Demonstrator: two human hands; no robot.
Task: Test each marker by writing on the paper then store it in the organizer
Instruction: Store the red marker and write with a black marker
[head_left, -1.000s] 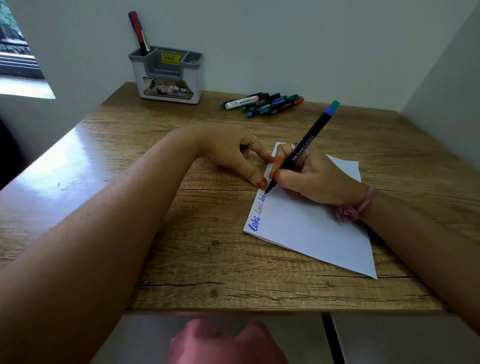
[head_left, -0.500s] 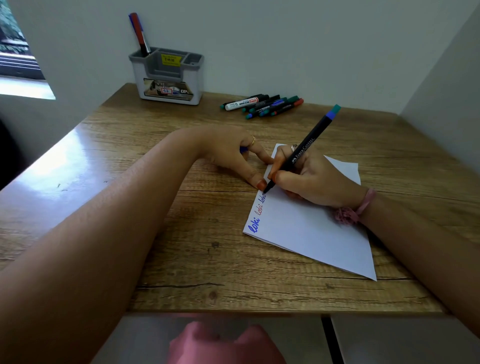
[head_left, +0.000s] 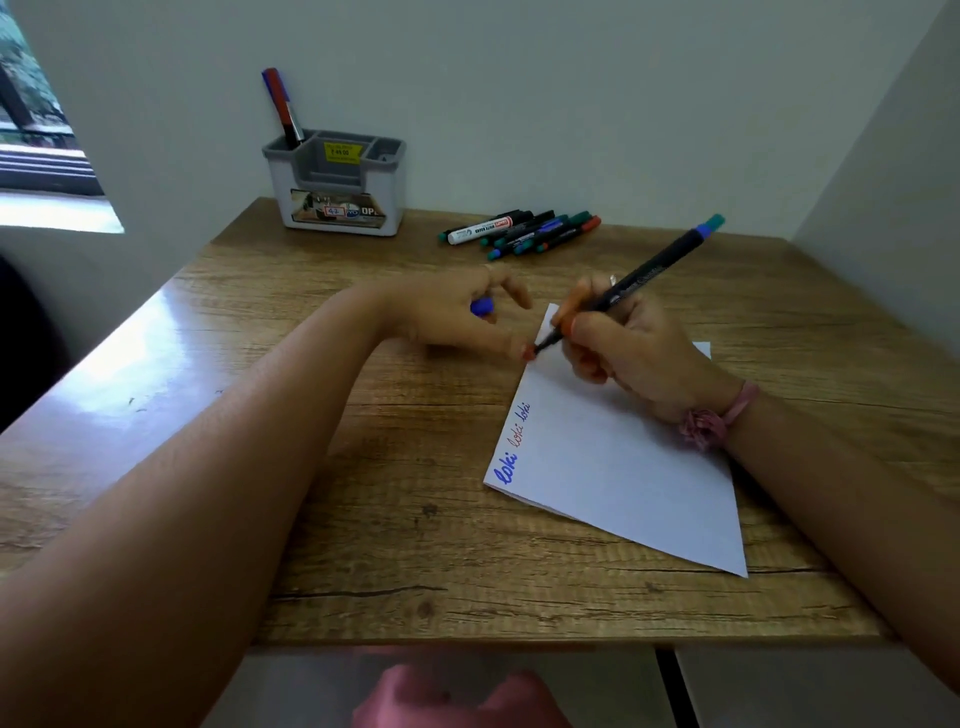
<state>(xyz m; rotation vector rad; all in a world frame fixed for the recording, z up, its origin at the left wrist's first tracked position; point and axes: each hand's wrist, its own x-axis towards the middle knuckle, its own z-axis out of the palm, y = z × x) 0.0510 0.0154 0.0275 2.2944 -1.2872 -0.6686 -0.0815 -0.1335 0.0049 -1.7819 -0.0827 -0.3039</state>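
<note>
Test step w/ right hand (head_left: 641, 358) gripping black marker (head_left: 628, 288) on paper (head_left: 623, 467), left hand (head_left: 447, 312) clutching blue cap (head_left: 482, 306); next likely recap, then organizer (head_left: 337, 182).

A table (head_left: 363, 545) is set against the back wall. An organizer (head_left: 340, 197) is placed at its back left, with two markers (head_left: 283, 106) stood in its left compartment. A cluster of markers (head_left: 522, 234) is laid to the right of the organizer, near the back edge. A paper (head_left: 623, 467) is laid right of centre, nearer the front. The right hand (head_left: 634, 348) is rested on the paper's far end, a marker (head_left: 639, 278) being held in it, tip down at the paper's left edge. The left hand (head_left: 457, 312) is placed on the table just left of the paper, one fingertip beside the marker tip, a cap (head_left: 483, 306) being held in it.
</note>
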